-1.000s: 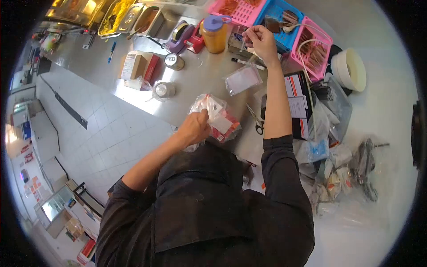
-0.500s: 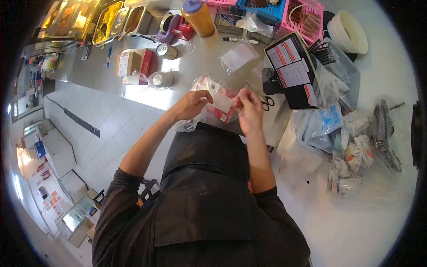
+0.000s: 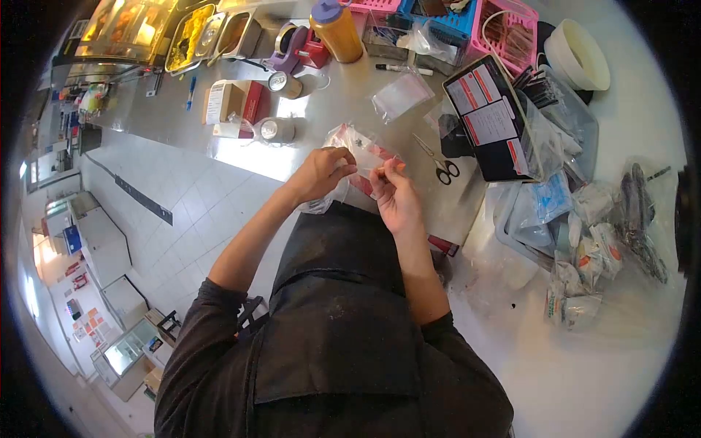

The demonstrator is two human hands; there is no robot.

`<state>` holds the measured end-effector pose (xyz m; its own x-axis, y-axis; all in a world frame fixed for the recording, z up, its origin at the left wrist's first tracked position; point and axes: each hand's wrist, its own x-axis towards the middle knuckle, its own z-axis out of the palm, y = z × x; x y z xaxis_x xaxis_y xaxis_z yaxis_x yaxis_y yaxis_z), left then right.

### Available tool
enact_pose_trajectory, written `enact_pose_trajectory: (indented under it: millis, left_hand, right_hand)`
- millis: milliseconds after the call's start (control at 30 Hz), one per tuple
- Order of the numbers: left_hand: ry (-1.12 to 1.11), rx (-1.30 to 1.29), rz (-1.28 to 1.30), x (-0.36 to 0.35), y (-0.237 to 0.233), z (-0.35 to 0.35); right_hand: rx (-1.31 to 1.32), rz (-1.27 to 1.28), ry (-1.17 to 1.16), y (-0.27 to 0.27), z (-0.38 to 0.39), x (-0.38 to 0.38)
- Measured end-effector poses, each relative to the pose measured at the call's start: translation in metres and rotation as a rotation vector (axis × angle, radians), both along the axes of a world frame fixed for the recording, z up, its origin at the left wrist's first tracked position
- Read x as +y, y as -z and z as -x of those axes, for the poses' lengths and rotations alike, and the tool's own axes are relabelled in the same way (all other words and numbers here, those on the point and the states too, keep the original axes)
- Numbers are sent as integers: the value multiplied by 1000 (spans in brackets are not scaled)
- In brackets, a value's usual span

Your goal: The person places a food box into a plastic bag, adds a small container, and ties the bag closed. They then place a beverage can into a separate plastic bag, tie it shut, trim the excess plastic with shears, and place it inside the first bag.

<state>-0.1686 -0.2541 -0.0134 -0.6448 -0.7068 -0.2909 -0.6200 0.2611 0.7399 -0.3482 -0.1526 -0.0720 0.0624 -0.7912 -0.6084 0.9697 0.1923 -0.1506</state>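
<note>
A clear plastic bag (image 3: 332, 197) with a red-and-white packet (image 3: 363, 157) in or under it lies at the near edge of the steel counter. Over its left side my left hand (image 3: 321, 174) is closed, fingers curled and fingertips pinching the thin plastic. My right hand (image 3: 398, 196) is turned palm up to the right of the packet. Its thumb and fingers are pressed together, and whatever is between them is too small to make out. Scissors (image 3: 442, 166) lie on the counter just beyond my right hand.
Left on the counter are two cans (image 3: 285, 84), boxes (image 3: 234, 102) and a tape dispenser (image 3: 289, 47). A sauce bottle (image 3: 337, 33) stands at the back, near a marker (image 3: 404, 68) and a clear packet (image 3: 401, 95). A tablet (image 3: 491, 117) leans at right, beside baskets and plastic bags.
My right hand has come down and slightly left, turning its palm upward, and the scissors show more fully. My left hand stays over the bag. The whole view has shifted slightly.
</note>
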Motion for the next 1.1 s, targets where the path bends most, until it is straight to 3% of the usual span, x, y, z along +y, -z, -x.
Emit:
enact_pose_trajectory:
  millis: [200, 300, 400, 500, 567, 700, 1000, 1100]
  left_hand:
    - [39, 7, 23, -1, -2, -2]
    - [74, -5, 40, -3, -1, -4]
    - [98, -15, 35, -3, -4, -4]
    - [132, -36, -6, -6, -6, -1]
    - [149, 37, 25, -11, 0, -6]
    - [63, -129, -35, -15, -9, -8]
    - [143, -193, 33, -31, -16, 7]
    - [121, -206, -3, -30, -22, 9]
  right_hand:
    - [185, -105, -118, 2, -2, 4]
    - [1852, 0, 29, -8, 6, 4]
    - [2100, 521, -280, -56, 17, -14]
    - [2137, 594, -682, -21, 14, -20]
    - [1738, 446, -739, -17, 27, -24]
    - [845, 319, -704, -1, 48, -12]
    - [266, 56, -743, 9, 52, 4]
    - [199, 8, -722, 10, 36, 8]
